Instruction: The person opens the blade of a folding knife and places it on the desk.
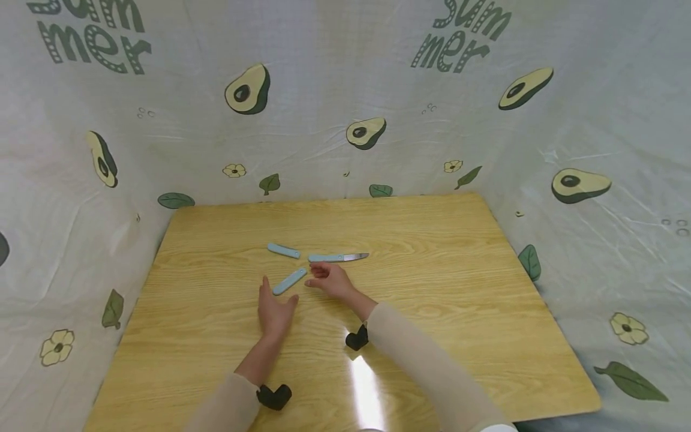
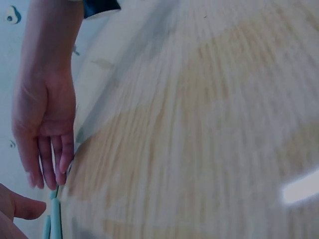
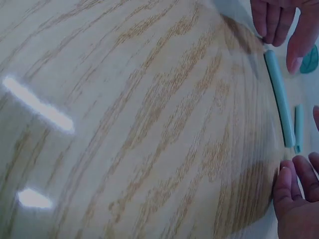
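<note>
Three folding knives with light blue handles lie on the table. One folding knife (image 1: 326,258) is unfolded, its metal blade (image 1: 356,257) pointing right. Another folded knife (image 1: 283,250) lies to its left, and the nearest folded knife (image 1: 290,281) lies slanted between the hands, also seen as a blue bar (image 3: 280,99) in the right wrist view. My left hand (image 1: 275,311) is beside that knife's left end, fingers extended and thumb apart. My right hand (image 1: 332,281) hovers by its right end, fingers loosely bent, fingertips just below the unfolded knife's handle. Neither hand holds anything.
The wooden table (image 1: 432,312) has its far edge against a hanging cloth (image 1: 313,156) printed with avocados and leaves, which also runs along both sides. A bright light reflection (image 1: 367,390) shows on the tabletop near the front. Dark wrist mounts (image 1: 274,396) sit at both sleeves.
</note>
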{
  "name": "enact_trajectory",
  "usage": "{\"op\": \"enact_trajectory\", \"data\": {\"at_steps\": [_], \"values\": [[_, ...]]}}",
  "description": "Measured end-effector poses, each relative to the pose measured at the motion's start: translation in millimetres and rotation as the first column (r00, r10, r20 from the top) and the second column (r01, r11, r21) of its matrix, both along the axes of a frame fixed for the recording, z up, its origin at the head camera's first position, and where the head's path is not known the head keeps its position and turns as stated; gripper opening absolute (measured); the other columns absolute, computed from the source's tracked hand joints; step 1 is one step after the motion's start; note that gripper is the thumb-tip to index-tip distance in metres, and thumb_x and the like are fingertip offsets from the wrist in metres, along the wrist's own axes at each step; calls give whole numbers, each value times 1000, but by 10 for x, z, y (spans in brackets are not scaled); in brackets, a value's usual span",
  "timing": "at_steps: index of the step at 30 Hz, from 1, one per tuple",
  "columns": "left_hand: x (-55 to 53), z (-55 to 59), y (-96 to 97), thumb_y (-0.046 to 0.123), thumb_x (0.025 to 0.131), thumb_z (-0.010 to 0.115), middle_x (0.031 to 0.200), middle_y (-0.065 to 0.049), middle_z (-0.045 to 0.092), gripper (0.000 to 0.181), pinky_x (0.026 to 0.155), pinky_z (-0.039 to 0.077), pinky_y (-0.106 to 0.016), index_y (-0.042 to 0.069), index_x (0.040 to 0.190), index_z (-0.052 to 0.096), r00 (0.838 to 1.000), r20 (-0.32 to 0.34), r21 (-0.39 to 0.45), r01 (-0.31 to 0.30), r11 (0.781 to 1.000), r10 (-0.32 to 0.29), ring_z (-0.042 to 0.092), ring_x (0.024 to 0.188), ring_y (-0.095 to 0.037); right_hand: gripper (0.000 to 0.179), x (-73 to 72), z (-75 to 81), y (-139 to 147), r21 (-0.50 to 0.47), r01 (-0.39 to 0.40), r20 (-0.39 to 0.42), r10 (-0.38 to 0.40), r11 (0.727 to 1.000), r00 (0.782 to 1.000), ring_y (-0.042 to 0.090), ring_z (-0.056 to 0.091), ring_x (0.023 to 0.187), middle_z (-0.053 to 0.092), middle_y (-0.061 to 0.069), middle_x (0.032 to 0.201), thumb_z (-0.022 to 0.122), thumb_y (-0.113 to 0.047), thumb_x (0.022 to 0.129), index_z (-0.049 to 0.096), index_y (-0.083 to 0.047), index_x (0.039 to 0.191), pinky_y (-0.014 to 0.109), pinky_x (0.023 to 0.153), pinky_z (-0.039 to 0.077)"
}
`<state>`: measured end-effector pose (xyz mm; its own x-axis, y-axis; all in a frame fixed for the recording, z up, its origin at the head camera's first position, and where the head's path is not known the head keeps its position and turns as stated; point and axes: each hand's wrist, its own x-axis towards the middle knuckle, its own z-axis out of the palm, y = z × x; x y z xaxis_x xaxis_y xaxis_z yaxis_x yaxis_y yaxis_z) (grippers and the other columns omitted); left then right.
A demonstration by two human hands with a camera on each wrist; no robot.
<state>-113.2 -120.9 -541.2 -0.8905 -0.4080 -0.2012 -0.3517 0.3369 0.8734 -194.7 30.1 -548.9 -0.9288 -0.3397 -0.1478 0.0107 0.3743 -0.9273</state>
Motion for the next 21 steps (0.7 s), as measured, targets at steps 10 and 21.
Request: {"op": "enact_trajectory", "data": {"at_steps": [10, 21], "values": [[96, -88, 123, 13, 90, 64, 159, -27, 11, 85, 124, 14, -53, -4, 153, 10, 1000, -29, 1, -8, 1000, 8, 11, 148, -42, 60, 29, 21, -111, 77, -66, -35, 69, 995, 997, 30, 58, 121, 58, 15, 135, 73, -17, 87, 48, -1, 140, 39, 104, 49], [101, -99, 154, 11, 94, 57, 160, -26, 8, 80, 124, 13, -53, -4, 153, 6, 999, -36, 21, 19, 1000, -18, 9, 148, -41, 61, 58, -5, -171, 103, -76, -2, 77, 992, 997, 29, 53, 128, 54, 13, 140, 67, -18, 92, 41, -4, 145, 40, 108, 46]]}}
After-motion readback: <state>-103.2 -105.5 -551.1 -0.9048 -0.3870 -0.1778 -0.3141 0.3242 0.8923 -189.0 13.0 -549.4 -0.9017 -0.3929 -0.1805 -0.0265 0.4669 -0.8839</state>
